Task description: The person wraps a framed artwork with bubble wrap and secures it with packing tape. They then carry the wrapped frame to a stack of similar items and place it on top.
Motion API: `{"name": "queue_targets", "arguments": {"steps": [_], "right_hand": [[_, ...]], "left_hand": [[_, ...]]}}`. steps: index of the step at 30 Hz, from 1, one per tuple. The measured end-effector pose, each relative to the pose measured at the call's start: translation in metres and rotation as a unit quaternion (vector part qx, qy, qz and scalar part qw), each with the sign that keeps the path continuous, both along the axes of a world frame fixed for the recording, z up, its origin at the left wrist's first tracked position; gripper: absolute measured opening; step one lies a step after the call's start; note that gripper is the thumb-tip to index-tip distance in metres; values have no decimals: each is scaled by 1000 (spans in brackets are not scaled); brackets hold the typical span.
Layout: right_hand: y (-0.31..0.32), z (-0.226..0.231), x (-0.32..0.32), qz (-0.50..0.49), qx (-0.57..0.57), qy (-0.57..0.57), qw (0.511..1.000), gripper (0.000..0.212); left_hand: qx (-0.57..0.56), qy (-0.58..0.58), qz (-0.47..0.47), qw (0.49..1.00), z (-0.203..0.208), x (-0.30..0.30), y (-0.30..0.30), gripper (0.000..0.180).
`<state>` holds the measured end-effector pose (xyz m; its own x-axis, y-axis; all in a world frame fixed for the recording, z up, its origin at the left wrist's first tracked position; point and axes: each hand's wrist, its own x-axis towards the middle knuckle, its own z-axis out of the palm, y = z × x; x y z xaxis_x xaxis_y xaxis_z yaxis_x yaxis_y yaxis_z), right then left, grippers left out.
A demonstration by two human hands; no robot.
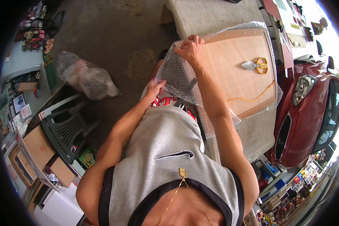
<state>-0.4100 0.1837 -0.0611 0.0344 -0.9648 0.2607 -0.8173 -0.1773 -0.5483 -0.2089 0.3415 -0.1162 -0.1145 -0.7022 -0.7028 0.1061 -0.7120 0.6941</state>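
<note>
Since the bubble wrap (179,77), draped at upper centre beside the wooden panel (229,56), is judged light, limp and slippery, it is best held by its edges, where it is pinched by the left hand (153,90) and right hand (192,49), fingers curled.

— Daylight pours in from the right, blowing out white beyond the car (303,116)!
— And look left: the floor (116,35) sits dim, while the wrap (177,77) throws bright little glints!
— Edges bend hard, corners drop to black, yet the middle looks fairly crisp!
</note>
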Motion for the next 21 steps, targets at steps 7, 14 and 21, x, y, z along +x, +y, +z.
{"name": "queue_targets", "arguments": {"steps": [7, 14, 21], "right_hand": [[-3, -4, 0, -1, -5, 6, 1000, 26], [-5, 0, 0, -1, 10, 12, 1000, 27], [-4, 8, 2, 2, 22, 49, 999, 33]], "left_hand": [[-138, -146, -27, 979, 2, 13, 8, 21], [-152, -135, -3, 979, 12, 16, 9, 21], [-183, -111, 5, 977, 18, 24, 11, 14]]}}
